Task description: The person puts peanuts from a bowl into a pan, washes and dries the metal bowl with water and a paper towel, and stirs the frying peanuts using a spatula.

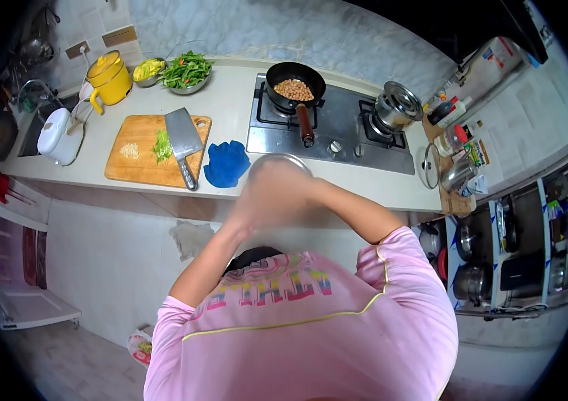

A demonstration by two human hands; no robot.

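Observation:
My two hands meet at the counter's front edge, both smeared by motion. My left hand [249, 212] is the lower one, and my right hand [289, 186] lies above and against it. Their fingers cannot be made out, nor whether anything is between them. Just behind them shows the rim of a round metal dish [280, 157], mostly hidden by my hands. A crumpled blue cloth [226, 164] lies to its left. Further left, a cleaver [183, 134] rests on a wooden cutting board [138, 128], with chopped green pieces [162, 146] and minced pale bits [129, 151].
On the gas stove [337, 137], a black pan [313, 75] holds peanuts [294, 89], and a lidded steel pot [397, 107] stands right. Behind the board are a yellow electric pot [109, 79] and a bowl of greens [187, 72]. A glass lid [431, 166] leans far right.

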